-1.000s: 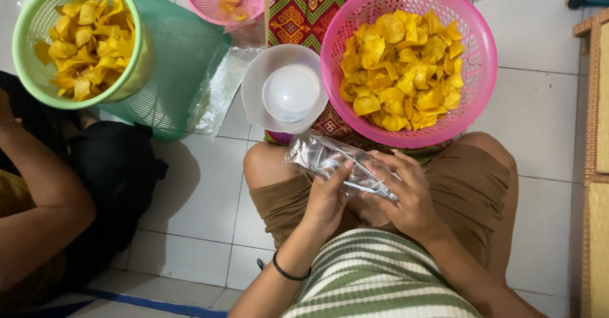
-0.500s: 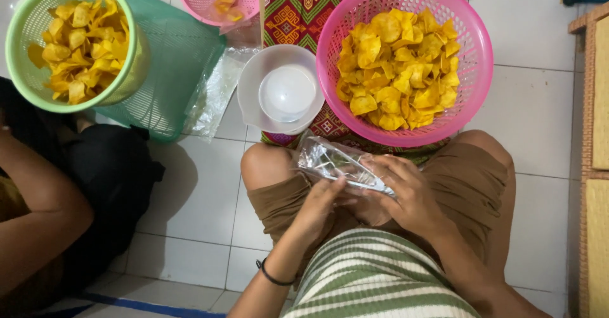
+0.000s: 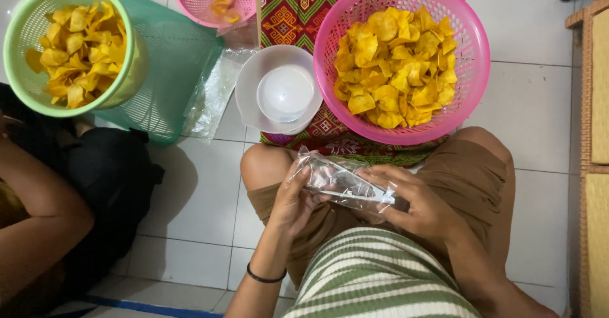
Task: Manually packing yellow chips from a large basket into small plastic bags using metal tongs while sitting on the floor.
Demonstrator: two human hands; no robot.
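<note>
The left hand pinches one edge of a clear plastic bag held over the lap, and the right hand is clamped on its other end. Opening it cleanly likely calls for rubbing the two film layers apart at the mouth, near the pink basket of yellow chips.

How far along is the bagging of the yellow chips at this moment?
Early, it seems. Done: no filled bag is visible anywhere. In hand: the left hand and right hand hold a clear plastic bag over the lap; it looks empty. Left: the big pink basket is heaped with yellow chips, the green basket holds more, and spare clear bags lie on the floor.
</note>
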